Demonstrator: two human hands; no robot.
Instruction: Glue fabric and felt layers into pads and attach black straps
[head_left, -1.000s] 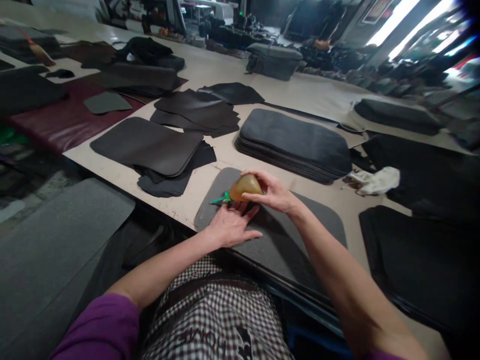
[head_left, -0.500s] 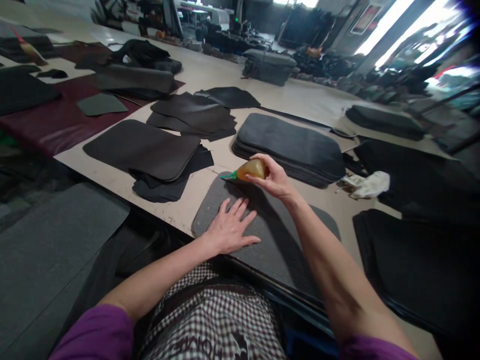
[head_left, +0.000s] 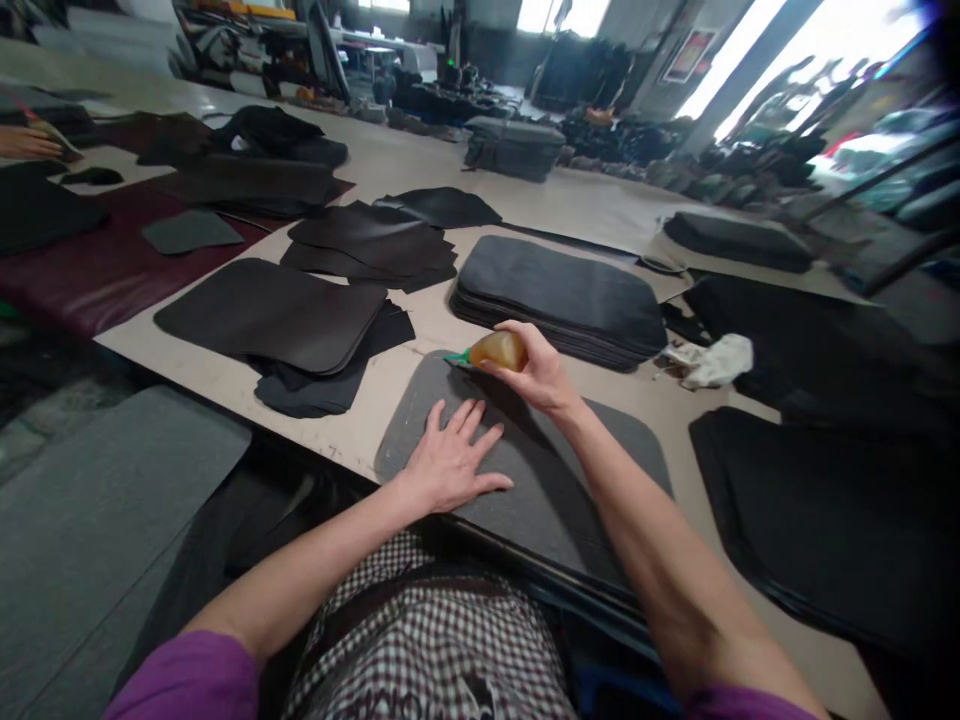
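Observation:
A grey sheet with rounded corners (head_left: 517, 510) lies in front of me at the table's near edge. Flat on its left part rests my left hand (head_left: 454, 460), fingers spread. My right hand (head_left: 536, 368) is wrapped round a glue bottle (head_left: 497, 351) with amber liquid inside and a green nozzle. The bottle is tipped over to the left, its nozzle tip near the sheet's far left corner; whether it touches is too small to tell. Just beyond the bottle stands a stack of dark sheets (head_left: 559, 290).
Left of the grey sheet, a dark brown panel (head_left: 274, 310) overlaps black scraps (head_left: 319, 388). To the right lie a crumpled white cloth (head_left: 712, 362) and black sheets (head_left: 795, 510). At far left another person's hand (head_left: 28, 143) is by a second bottle. A grey board (head_left: 112, 510) sits lower left.
The view has shifted slightly, moving the scene a little left. Another person's hand has come in at far left by the second bottle. My hands keep nearly the same places on the sheet.

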